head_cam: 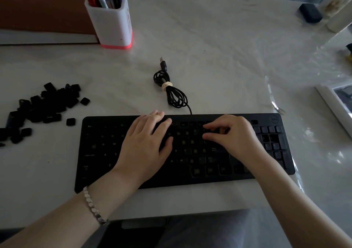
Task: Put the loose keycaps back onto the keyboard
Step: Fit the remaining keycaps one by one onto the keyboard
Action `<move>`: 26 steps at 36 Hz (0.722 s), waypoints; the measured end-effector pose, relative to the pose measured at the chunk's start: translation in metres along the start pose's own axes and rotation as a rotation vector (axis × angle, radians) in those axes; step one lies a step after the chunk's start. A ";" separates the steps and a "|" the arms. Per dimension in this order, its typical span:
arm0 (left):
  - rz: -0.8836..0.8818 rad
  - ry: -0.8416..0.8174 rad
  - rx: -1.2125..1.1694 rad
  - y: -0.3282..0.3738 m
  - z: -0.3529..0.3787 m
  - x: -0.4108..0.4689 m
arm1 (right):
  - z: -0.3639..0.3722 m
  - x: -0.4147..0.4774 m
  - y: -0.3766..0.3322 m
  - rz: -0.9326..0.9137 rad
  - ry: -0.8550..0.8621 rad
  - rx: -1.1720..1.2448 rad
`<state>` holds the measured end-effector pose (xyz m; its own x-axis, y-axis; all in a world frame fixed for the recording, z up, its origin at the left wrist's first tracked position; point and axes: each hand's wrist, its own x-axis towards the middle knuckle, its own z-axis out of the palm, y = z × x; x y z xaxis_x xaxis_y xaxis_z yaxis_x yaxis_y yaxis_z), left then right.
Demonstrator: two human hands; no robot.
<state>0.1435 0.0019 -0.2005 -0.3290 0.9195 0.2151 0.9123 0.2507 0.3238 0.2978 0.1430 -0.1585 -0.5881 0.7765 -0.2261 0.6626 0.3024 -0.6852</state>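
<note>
The black keyboard (99,152) lies across the table in front of me, and most of its key positions are bare. A heap of loose black keycaps (43,106) sits on the table to its left, with a single cap (70,122) close to the keyboard's top left corner. My left hand (146,143) rests flat on the middle of the keyboard with its fingers straight. Over the upper rows right of centre, my right hand (232,135) has its fingers curled, and its thumb and forefinger pinch a small dark keycap (210,131) against the board.
The keyboard's coiled cable (171,89) with its USB plug lies just behind it. A white pen holder (112,22) stands at the back left beside a brown book. A white picture frame (335,103) and a dark block (310,13) are on the right. The table edge is near my lap.
</note>
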 end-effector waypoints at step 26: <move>0.021 0.023 -0.035 -0.002 0.002 -0.001 | -0.002 0.016 -0.015 0.251 -0.008 0.048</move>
<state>0.1423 0.0014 -0.2029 -0.3154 0.9172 0.2434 0.9102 0.2198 0.3511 0.2797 0.1521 -0.1502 -0.4120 0.8193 -0.3989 0.7655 0.0737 -0.6393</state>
